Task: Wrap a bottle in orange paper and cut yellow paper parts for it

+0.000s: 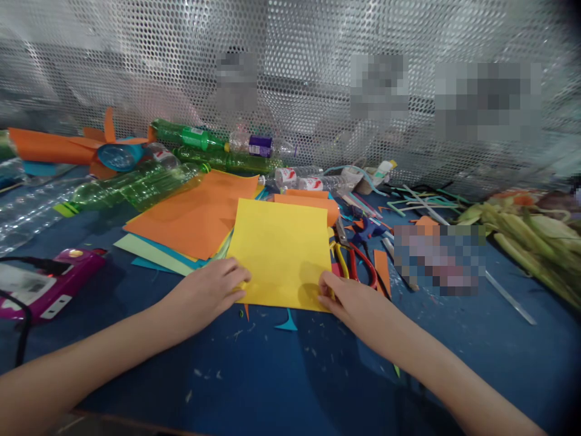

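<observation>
A yellow sheet of paper (282, 254) is held up in front of me above the blue table (254, 375). My left hand (211, 289) pinches its lower left edge, and my right hand (347, 293) grips the lower right corner. Behind the sheet on the left lies a fanned stack of coloured paper with an orange sheet (200, 212) on top. A rolled orange paper (333, 209) shows just past its top edge. Close to my right hand are pliers with red handles (367, 266), yellow-handled scissors (341, 257) and an orange paper strip (382, 272).
Green and clear plastic bottles (158, 181) lie along the back and left. A purple power strip (59, 284) with a black cable sits at left. A glue gun (365, 230), straws (422, 200) and corn husks (526, 236) lie right. Perforated silver sheeting (295, 72) stands behind.
</observation>
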The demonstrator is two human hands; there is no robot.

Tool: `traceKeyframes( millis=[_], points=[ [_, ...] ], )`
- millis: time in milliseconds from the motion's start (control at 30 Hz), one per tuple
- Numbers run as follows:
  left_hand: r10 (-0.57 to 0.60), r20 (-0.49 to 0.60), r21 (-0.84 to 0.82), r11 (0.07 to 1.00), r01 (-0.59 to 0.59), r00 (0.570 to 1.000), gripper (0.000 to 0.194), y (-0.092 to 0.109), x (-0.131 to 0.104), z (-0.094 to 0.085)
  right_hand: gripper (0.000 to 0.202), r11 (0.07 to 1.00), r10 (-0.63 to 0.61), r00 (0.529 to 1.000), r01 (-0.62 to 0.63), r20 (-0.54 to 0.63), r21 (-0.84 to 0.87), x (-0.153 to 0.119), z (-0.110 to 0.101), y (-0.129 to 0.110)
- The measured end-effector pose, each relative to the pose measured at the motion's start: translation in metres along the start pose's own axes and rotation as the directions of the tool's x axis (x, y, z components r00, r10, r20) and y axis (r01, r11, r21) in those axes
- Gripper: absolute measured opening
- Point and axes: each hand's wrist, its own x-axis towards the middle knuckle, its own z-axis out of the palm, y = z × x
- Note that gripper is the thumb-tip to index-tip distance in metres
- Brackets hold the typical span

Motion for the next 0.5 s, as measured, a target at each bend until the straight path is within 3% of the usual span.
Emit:
traceKeyframes(
  millis=[67,133,233,333,500],
  points=[
    [0.102,-0.083,0.119,0.989,-0.091,0.991,0.02,0.0,-0.0015,0.0029,0.005,1.0,-0.013,1.0,0.013,-0.006,-0.01,-0.0001,0.0003,0.0002],
    [0.264,-0.126,0.223,0.947,-0.232,0.956,0.027,0.0003,-0.0035,0.0056,0.006,1.0,-0.024,1.0,0.024,-0.003,-0.019,-0.0003,0.0005,0.0002],
    [0.449,-0.072,0.253,0.872,-0.419,0.891,0.039,0.0014,-0.0062,0.0076,0.006,0.999,-0.03,1.0,0.03,0.005,-0.021,-0.0005,0.0009,0.0009],
    [0.456,-0.01,0.182,0.876,-0.446,0.89,0.044,0.0014,-0.0065,0.0078,0.005,0.999,-0.041,0.999,0.041,0.001,-0.007,-0.0002,0.0022,0.0028],
    [0.449,0.0,0.101,0.889,-0.446,0.894,0.042,-0.0028,-0.0041,0.0113,0.006,0.999,-0.045,0.999,0.045,-0.015,0.008,0.0002,0.0031,0.0038]
  ],
)
